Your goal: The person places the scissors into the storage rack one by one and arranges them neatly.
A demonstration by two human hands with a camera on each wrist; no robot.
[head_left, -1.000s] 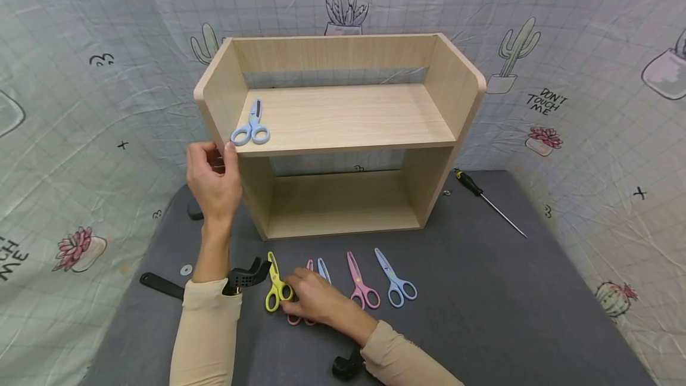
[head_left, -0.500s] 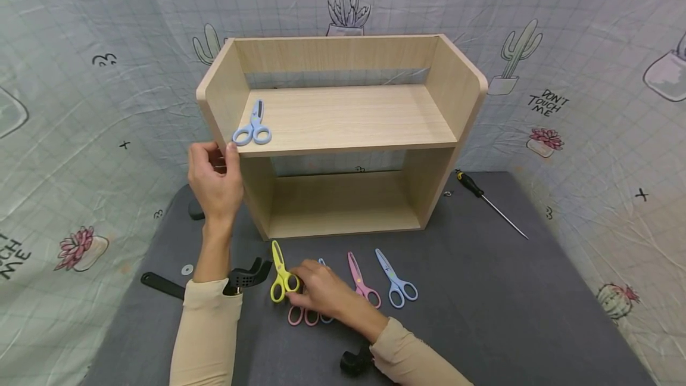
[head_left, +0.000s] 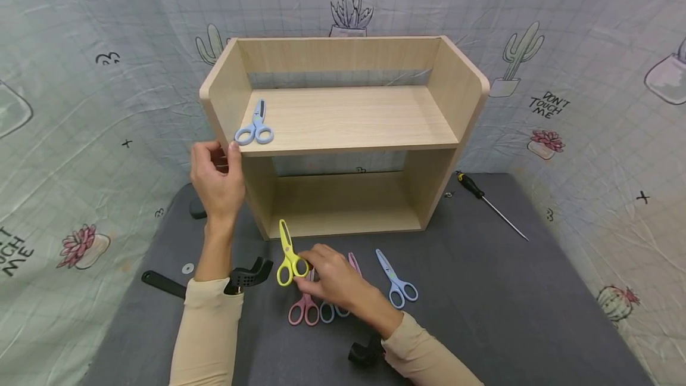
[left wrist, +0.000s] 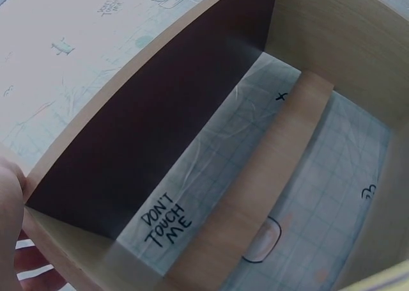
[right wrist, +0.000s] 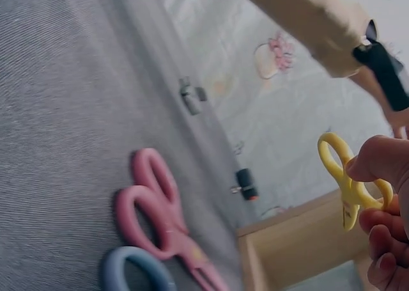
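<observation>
My right hand [head_left: 332,279] pinches yellow scissors [head_left: 290,254] by one handle loop. The scissors hang above the table, just in front of the wooden shelf [head_left: 348,118], blades toward it. My left hand [head_left: 217,180] grips the shelf's left side panel, thumb on its front edge; some fingers are hidden behind it. Light blue scissors [head_left: 258,123] lie at the upper board's left end. Below my right hand lie pink scissors [head_left: 306,299], with another blue pair and a second pink pair [head_left: 353,262] partly covered by the hand. Farther right are blue scissors [head_left: 395,280].
A screwdriver [head_left: 470,186] lies right of the shelf, near a small metal piece [head_left: 448,195]. At the left are a black handle [head_left: 161,282], a washer [head_left: 187,268] and a dark object [head_left: 197,208]. A patterned cloth [head_left: 107,136] hangs around the grey table [head_left: 482,314].
My right hand has lifted the yellow scissors and moved them forward and slightly right, toward the shelf, uncovering the pink scissors' handles. The left hand keeps its grip on the shelf.
</observation>
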